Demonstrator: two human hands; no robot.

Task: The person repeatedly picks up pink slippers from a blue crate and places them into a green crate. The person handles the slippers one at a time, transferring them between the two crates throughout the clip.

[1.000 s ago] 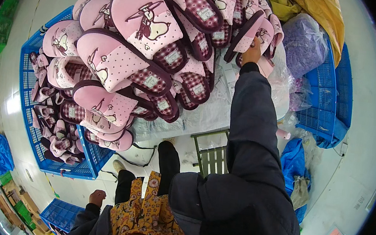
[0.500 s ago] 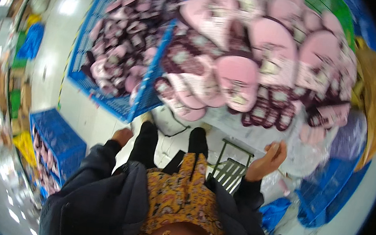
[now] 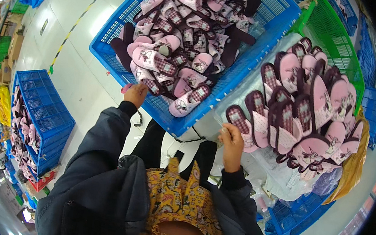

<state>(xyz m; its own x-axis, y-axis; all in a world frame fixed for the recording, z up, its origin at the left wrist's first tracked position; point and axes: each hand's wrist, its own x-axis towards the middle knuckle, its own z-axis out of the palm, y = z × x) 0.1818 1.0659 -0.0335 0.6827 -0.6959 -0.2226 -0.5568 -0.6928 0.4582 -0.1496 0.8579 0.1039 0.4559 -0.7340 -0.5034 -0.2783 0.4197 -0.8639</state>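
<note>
At the near left rim of a large blue plastic crate (image 3: 242, 92) is my left hand (image 3: 136, 95), its fingers curled closed. A small pink piece (image 3: 126, 88) shows beside it; whether the hand grips this or the rim cannot be made out. My right hand (image 3: 231, 146) is raised between the crate and a slipper pile, thumb and fingers drawn together; anything in the pinch is too small to name. Pink slippers with dark checked insoles (image 3: 155, 61) fill the crate in a jumble. More slippers (image 3: 322, 102) stand and lean in a heap on the right, close to my right hand.
Clear plastic sheeting (image 3: 263, 170) lies under the right heap, with a green crate (image 3: 334, 30) behind it. A smaller blue crate (image 3: 45, 106) of slippers stands on the left floor. A yellow-black line (image 3: 81, 17) crosses the tiles. A tan sack (image 3: 345, 182) hangs at right.
The view has turned toward the left crate, which now lies ahead of me. My left hand has come up to its rim; my right hand has moved inward, fingers drawn together.
</note>
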